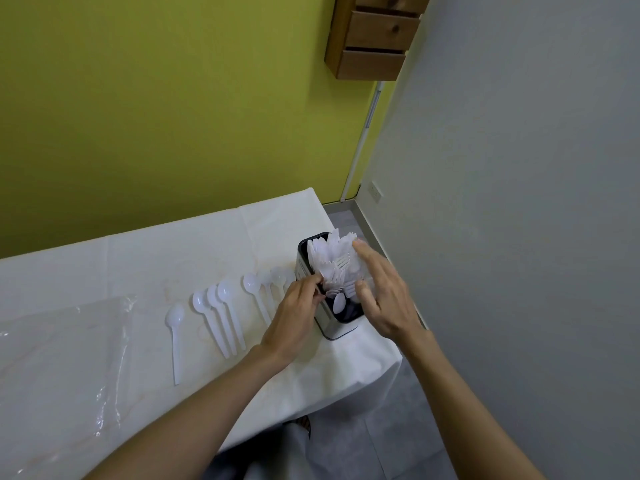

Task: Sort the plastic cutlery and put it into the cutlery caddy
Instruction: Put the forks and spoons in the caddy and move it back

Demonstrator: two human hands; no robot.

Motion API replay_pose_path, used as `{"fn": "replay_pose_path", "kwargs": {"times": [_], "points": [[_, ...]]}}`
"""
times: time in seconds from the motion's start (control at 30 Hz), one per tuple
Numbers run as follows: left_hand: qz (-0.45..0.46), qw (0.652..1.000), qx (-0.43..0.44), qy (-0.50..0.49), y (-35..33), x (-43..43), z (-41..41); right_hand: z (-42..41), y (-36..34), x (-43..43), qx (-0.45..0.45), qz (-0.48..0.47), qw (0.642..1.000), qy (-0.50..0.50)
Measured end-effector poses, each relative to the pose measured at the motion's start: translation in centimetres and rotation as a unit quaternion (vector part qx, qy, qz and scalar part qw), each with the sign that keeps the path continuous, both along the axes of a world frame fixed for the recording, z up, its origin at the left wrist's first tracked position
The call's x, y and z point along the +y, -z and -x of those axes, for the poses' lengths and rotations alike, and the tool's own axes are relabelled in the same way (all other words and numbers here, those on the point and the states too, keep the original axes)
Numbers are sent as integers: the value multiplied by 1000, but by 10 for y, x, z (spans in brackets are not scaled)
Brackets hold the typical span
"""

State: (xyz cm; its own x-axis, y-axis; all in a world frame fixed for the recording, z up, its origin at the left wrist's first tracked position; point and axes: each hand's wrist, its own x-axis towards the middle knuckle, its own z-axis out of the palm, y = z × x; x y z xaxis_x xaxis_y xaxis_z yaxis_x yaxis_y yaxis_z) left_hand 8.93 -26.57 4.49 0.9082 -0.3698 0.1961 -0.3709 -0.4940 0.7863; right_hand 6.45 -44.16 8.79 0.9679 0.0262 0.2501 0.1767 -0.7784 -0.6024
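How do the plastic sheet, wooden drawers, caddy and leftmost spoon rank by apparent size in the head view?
1. plastic sheet
2. wooden drawers, cut off by the top edge
3. caddy, close to the drawers, partly covered
4. leftmost spoon

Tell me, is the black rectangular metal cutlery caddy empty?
No, the black rectangular metal cutlery caddy is packed with white plastic cutlery standing upright.

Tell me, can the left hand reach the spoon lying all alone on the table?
Probably yes. The lone spoon lies bare on the tablecloth on the left hand's own side, nothing over it. But that hand seems to pinch cutlery at the caddy, so it must let go first.
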Motion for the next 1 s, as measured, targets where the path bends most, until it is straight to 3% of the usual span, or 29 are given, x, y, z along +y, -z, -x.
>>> {"fn": "replay_pose_path", "kwargs": {"times": [0.13, 0.3, 0.5, 0.6, 0.77, 0.93, 1.0], "points": [[-22, 999, -41, 26, 6, 7, 0, -7, -14, 11, -105, 79, 988, -84], [5, 1000, -12, 20, 11, 12, 1, -6, 8, 10, -55, 181, 976, -106], [-35, 995, -68, 63, 22, 24, -5, -9, -5, 25, -84, 194, 971, -108], [-29, 995, -75, 57, 27, 28, -6, -7, 8, 25, -55, 227, 967, -107], [-34, 996, -81, 33, 35, 42, -11, -3, 17, 31, -54, 220, 971, -83], [-18, 999, -45, -24, 46, 62, -17, -17, 5, 70, -192, 144, 970, -36], [-11, 997, -18, -78, 47, 74, -16, -18, 7, 97, -198, 96, 975, -35]]}}
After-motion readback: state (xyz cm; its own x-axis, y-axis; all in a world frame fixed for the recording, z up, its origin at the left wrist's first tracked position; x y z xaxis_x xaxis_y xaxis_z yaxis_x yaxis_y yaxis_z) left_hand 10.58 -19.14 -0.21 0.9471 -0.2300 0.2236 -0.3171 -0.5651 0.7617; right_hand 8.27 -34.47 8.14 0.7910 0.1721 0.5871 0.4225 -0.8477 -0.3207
